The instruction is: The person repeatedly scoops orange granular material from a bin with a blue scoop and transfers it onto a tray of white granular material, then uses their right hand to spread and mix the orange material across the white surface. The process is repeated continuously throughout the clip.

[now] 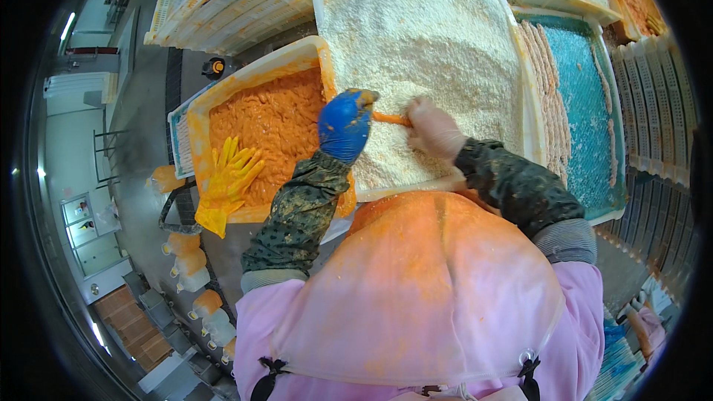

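Observation:
My left hand (344,127), in a blue glove smeared with crumbs and orange residue, grips one end of a thin orange meat-like strip (393,118). The strip's other end runs into the fingers of my right hand (433,128), which wears a pale, thin glove and is slightly blurred. Both hands hold the strip just above a large white tub (536,117) filled with pale breadcrumbs (418,28). To the left, beside the blue glove, is a tub (195,128) of wet orange marinated mass (267,122).
Yellow rubber gloves (228,184) lie over the orange tub's near left corner. At right, breaded strips (545,83) line a blue-based tray (579,111). Stacked white crates (234,5) stand upper left, more crates (654,106) at right. Several jugs (192,270) stand on the floor.

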`<state>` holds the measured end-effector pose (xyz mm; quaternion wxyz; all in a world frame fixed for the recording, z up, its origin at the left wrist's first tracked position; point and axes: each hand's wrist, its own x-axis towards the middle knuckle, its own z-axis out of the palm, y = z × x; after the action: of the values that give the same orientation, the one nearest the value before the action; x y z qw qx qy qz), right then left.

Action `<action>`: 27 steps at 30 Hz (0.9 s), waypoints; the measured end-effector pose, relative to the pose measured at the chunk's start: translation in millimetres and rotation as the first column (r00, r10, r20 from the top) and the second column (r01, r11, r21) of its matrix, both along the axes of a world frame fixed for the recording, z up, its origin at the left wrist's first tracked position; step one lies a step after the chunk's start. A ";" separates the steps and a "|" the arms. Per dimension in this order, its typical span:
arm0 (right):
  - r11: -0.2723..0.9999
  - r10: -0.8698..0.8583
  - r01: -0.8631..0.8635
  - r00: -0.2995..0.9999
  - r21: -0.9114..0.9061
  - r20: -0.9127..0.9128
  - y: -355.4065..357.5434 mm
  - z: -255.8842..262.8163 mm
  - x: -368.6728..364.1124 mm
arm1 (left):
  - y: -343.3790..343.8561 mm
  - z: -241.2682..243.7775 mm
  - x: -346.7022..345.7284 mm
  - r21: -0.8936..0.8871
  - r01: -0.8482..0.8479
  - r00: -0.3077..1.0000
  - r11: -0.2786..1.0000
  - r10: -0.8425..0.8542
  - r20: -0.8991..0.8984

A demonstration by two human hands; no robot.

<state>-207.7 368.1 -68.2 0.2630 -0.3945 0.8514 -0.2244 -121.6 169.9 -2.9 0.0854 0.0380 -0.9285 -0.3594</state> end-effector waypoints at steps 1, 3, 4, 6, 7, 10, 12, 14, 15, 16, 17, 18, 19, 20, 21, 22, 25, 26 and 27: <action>0.990 -0.014 0.011 1.000 -0.138 -0.019 -11.2 3.0 6.8 | -10.6 0.8 4.0 0.050 -0.051 0.995 0.997 0.055 -0.078; 0.972 0.034 -0.038 0.999 -0.232 -0.022 -11.2 11.0 15.8 | -37.3 -8.8 20.1 0.106 -0.207 0.961 0.973 0.222 -0.162; 0.981 0.073 -0.085 0.995 -0.176 -0.071 -3.5 10.2 17.0 | -62.6 -21.8 33.7 0.008 -0.259 0.956 0.966 0.257 -0.140; 0.991 0.134 -0.132 0.973 0.023 -0.188 20.5 4.2 12.8 | -117.8 -55.6 61.6 -0.187 -0.356 0.934 0.915 0.350 -0.066; 0.993 0.119 -0.115 0.971 0.031 -0.208 30.6 4.3 8.0 | -141.6 -73.5 73.9 -0.282 -0.392 0.914 0.876 0.406 -0.010; 0.979 0.086 -0.093 0.995 -0.184 -0.049 29.3 5.0 -2.8 | -167.6 -105.3 66.5 -0.414 -0.462 0.823 0.784 0.554 0.129; 0.957 -0.026 0.144 0.908 -0.253 0.419 12.2 -10.2 -3.6 | -154.3 -94.9 24.9 -0.615 -0.359 0.716 0.702 0.630 0.300; 0.969 -0.051 0.232 0.533 -0.088 0.844 -4.5 -2.5 -8.3 | -156.3 -103.2 5.2 -0.577 -0.340 0.696 0.743 0.611 0.376; 0.968 -0.079 0.252 0.269 0.009 0.960 -5.4 0.4 -8.3 | -156.8 -112.1 -5.7 -0.552 -0.320 0.692 0.770 0.588 0.419; 0.962 -0.009 0.270 0.159 -0.035 0.987 -1.9 7.1 -5.8 | -163.5 -121.1 -11.3 -0.519 -0.320 0.660 0.792 0.580 0.477; 0.952 0.067 0.295 0.050 -0.079 0.996 5.1 16.7 -1.9 | -169.7 -130.0 -14.0 -0.487 -0.322 0.644 0.812 0.565 0.517; 0.939 0.148 0.323 -0.057 -0.122 0.987 14.3 28.4 2.5 | -179.7 -142.8 -13.8 -0.456 -0.324 0.624 0.829 0.550 0.556; 0.913 0.183 0.375 -0.019 -0.162 0.983 29.6 43.1 5.7 | -193.6 -157.9 -8.6 -0.450 -0.326 0.624 0.832 0.546 0.559; 0.886 0.217 0.416 0.019 -0.205 0.976 50.1 61.9 6.9 | -208.6 -172.4 0.5 -0.443 -0.334 0.621 0.832 0.548 0.561; 0.857 0.249 0.452 0.058 -0.248 0.967 72.9 76.9 8.0 | -222.7 -185.5 9.5 -0.438 -0.342 0.617 0.831 0.550 0.562; 0.769 0.141 0.619 0.078 -0.159 0.987 107.1 80.8 10.8 | -194.7 -155.3 -6.2 -0.514 -0.218 0.653 0.829 0.515 0.555; 0.400 -0.069 0.905 0.186 -0.144 0.980 216.3 86.5 26.7 | -188.5 -134.6 6.2 -0.590 -0.094 0.694 0.802 0.478 0.539; 0.225 -0.232 0.973 0.102 -0.049 0.967 257.3 75.9 24.6 | -195.3 -140.8 9.6 -0.578 -0.071 0.691 0.813 0.458 0.559; 0.136 -0.340 0.985 0.150 -0.110 0.928 288.9 78.6 26.2 | -200.2 -145.6 9.9 -0.566 -0.043 0.690 0.823 0.434 0.579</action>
<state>-181.5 657.0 10.4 0.2302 0.1698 0.5537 -0.7820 -111.7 -30.3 -148.5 -0.2093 0.2696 -0.9389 -0.0453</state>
